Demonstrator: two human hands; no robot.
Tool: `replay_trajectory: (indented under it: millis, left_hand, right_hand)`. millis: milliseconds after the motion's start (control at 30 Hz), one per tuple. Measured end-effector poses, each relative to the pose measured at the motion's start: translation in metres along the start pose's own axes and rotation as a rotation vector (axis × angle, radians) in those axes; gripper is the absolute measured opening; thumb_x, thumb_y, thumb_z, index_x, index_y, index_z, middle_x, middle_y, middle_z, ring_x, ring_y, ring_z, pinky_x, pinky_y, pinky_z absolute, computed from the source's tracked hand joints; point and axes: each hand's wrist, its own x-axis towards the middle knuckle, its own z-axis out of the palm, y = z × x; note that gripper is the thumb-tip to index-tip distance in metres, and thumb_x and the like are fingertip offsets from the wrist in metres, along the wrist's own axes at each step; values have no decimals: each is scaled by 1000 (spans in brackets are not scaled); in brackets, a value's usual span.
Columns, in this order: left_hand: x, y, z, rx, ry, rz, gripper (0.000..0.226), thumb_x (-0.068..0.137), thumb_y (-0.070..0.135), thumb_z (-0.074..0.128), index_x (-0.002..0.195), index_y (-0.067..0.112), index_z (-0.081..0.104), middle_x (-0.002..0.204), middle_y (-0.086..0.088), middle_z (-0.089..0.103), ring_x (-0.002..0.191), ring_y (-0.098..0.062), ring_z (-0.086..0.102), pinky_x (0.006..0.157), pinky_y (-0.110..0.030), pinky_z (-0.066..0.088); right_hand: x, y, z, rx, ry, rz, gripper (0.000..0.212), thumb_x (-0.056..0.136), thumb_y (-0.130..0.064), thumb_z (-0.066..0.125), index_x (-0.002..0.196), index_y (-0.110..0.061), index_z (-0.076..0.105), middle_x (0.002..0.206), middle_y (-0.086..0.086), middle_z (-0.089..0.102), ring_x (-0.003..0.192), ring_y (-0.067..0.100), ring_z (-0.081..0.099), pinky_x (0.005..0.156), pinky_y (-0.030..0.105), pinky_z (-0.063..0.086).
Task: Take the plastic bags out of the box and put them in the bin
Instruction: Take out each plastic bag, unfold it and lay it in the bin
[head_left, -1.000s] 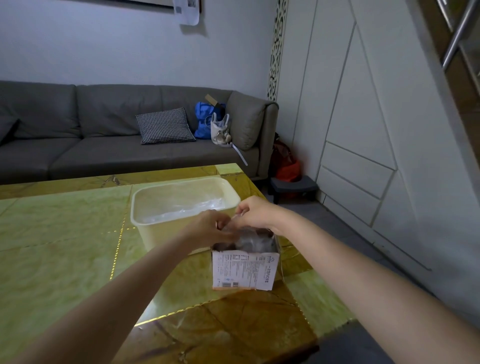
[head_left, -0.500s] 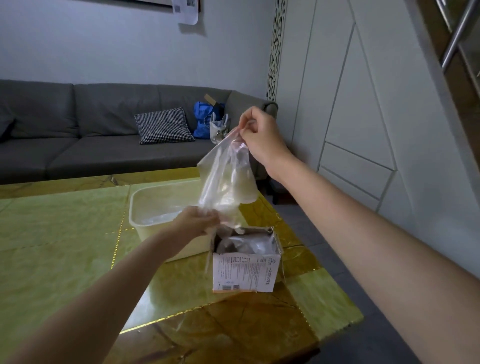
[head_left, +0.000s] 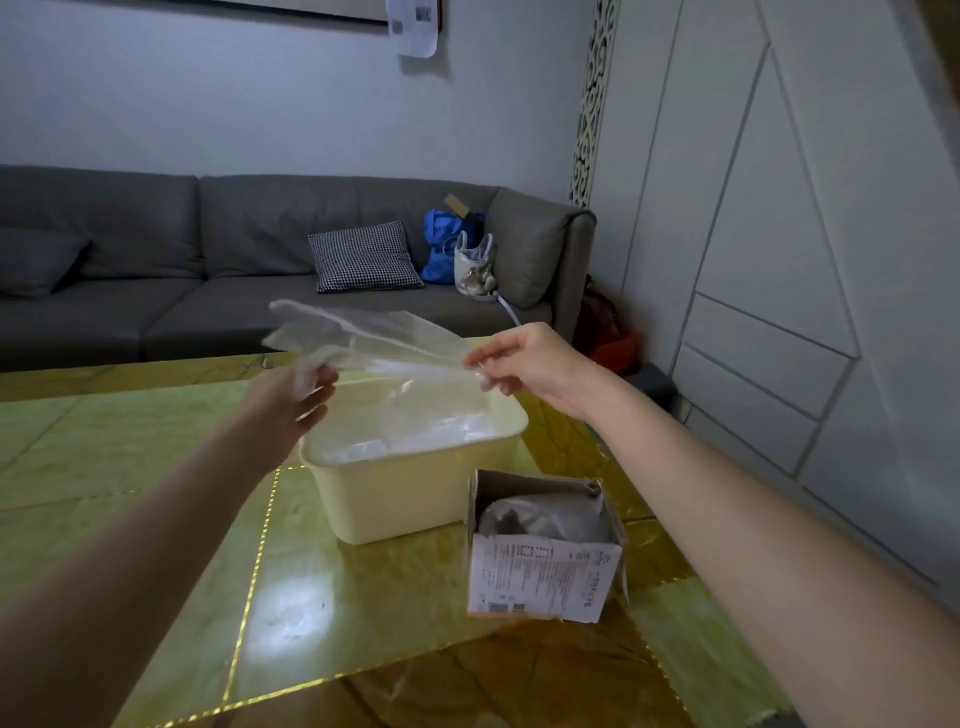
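Bag (head_left: 374, 338) stretched above bin (head_left: 415, 488), pinched by both hands: left (head_left: 298, 400), right (head_left: 524, 364). Next, probably released into it; more left in box (head_left: 543, 545).

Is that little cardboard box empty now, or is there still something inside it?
Not empty. The cardboard box stands open on the table, with crumpled clear plastic showing inside. How many bags remain cannot be told.

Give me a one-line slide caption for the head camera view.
Left hand and right hand hold a clear plastic bag over the cream plastic bin, beside the open cardboard box.
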Motion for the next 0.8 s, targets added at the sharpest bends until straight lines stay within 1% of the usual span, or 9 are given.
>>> replay_trajectory:
  millis: [133, 233, 300, 333, 400, 467, 533, 667, 800]
  left_hand:
    - [18, -8, -5, 375, 319, 59, 12, 91, 15, 50, 94, 6, 57, 94, -12, 54, 88, -25, 50, 75, -32, 38]
    - [25, -6, 1, 666, 527, 182, 33, 86, 24, 55, 110, 2, 54, 118, -21, 51, 110, -37, 47, 91, -43, 39]
    - [23, 0, 10, 758, 584, 386, 32, 87, 19, 53, 114, 4, 52, 124, -21, 48, 116, -36, 42, 98, -42, 34]
    - [22, 2, 16, 840, 526, 551, 28, 88, 15, 53, 114, 4, 54, 123, -19, 50, 116, -34, 43, 98, -40, 33]
    - [20, -2, 29, 1006, 197, 819, 25, 89, 11, 54, 114, 7, 59, 122, -13, 57, 116, -29, 47, 97, -35, 34]
    - [18, -11, 40, 1215, -231, 761, 33, 91, 17, 56, 123, 13, 56, 132, -6, 53, 122, -23, 47, 102, -33, 34]
    - [22, -25, 46, 1495, -467, 516, 44, 91, 26, 55, 133, 23, 46, 145, -2, 40, 131, -22, 39, 108, -35, 31]
    - [31, -35, 49, 1536, -558, 195, 37, 95, 18, 46, 131, 27, 50, 143, -1, 43, 125, -19, 46, 102, -28, 36]
    - [36, -30, 47, 1627, -560, 147, 44, 93, 13, 48, 135, 26, 46, 145, -2, 38, 127, -22, 43, 102, -27, 35]
  right_hand:
    - [19, 18, 19, -170, 91, 41, 33, 88, 12, 50, 117, 1, 61, 109, 12, 62, 60, 10, 57, 51, 19, 43]
    - [28, 28, 28, -285, 96, 67, 44, 86, 13, 50, 127, -4, 56, 131, 9, 53, 55, 6, 53, 51, 17, 43]
    - [31, 33, 30, -342, 77, 76, 47, 88, 11, 48, 131, -6, 53, 136, 7, 49, 55, 4, 52, 49, 14, 42]
    - [32, 34, 31, -376, 59, 79, 47, 89, 10, 47, 132, -7, 52, 137, 7, 48, 57, 4, 53, 49, 13, 42]
    - [33, 37, 32, -452, 22, 70, 46, 91, 9, 46, 134, -7, 50, 139, 7, 46, 64, 8, 55, 50, 13, 39]
    - [34, 37, 33, -510, -16, 58, 48, 91, 9, 45, 136, -7, 48, 141, 8, 45, 77, 14, 57, 52, 14, 39]
    - [34, 37, 33, -556, -52, 51, 51, 91, 9, 45, 139, -9, 45, 142, 7, 44, 90, 18, 58, 57, 17, 42]
    - [38, 39, 31, -759, -85, 34, 55, 91, 6, 47, 143, -10, 38, 150, 8, 27, 130, 26, 41, 89, 28, 42]
    - [39, 35, 33, -817, 26, -69, 51, 89, 8, 47, 137, -9, 44, 141, 6, 30, 121, 24, 44, 83, 28, 42]
